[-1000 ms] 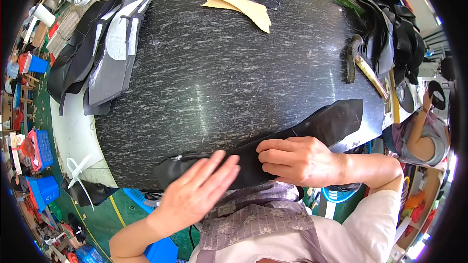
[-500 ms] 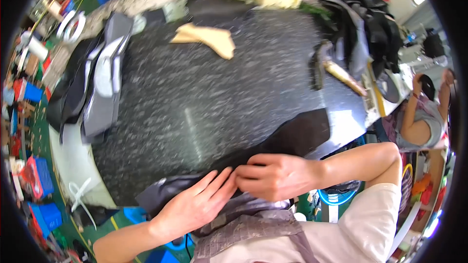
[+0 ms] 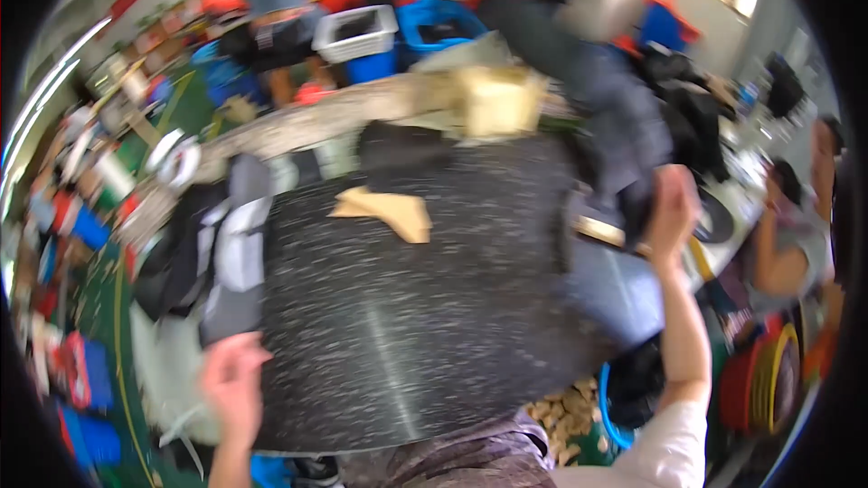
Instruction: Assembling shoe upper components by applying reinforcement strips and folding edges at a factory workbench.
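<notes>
My right hand (image 3: 674, 208) is raised at the right side of the table, beside a heap of dark sheet pieces (image 3: 710, 131). Next to it, a long dark flexible piece (image 3: 542, 50) stretches up toward the far side, smeared by motion. Whether my fingers still grip it, I cannot tell. Over the table's left edge, my left hand (image 3: 235, 380) is blurred, fingers loosely bent and apart, with nothing seen in it. A tan cut piece (image 3: 393, 212) lies on the dark speckled tabletop (image 3: 362, 325).
Stacked black and grey pieces (image 3: 237, 248) lie along the left edge. At the back stands a pale yellow block (image 3: 499, 101). A wooden-handled tool (image 3: 599, 229) rests at the right. Beyond are co-workers, a white basket (image 3: 355, 33) and a blue tub (image 3: 438, 24).
My hands have parted from the dark piece at the front edge: the right rose to the far right, the left moved left. That dark piece no longer lies there. The view has tilted upward.
</notes>
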{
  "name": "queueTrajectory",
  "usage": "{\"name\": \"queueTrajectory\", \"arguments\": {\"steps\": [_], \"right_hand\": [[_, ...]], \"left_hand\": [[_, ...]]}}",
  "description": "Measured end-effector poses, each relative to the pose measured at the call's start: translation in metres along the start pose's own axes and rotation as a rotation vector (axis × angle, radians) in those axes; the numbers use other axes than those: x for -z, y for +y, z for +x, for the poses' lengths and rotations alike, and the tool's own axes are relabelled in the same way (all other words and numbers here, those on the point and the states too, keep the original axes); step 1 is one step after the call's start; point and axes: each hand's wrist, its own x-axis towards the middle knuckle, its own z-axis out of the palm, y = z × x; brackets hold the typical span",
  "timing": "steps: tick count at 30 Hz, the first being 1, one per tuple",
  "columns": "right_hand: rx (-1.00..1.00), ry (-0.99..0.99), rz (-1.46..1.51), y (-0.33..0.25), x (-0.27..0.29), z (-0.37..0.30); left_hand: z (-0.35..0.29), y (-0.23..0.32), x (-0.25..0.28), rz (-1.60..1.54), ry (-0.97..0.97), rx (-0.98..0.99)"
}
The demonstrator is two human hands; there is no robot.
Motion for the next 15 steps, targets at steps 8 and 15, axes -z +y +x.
{"name": "queueTrajectory", "arguments": {"steps": [8, 15], "right_hand": [[-0.099, -0.248, -0.159, 0.25, -0.02, 0.026], [0.191, -0.218, 0.1, 0.011, -0.028, -0.005]], "left_hand": [[0.058, -0.009, -0.066, 0.627, -0.136, -0.483], [0.146, -0.101, -0.007, -0.177, 0.002, 0.088]]}}
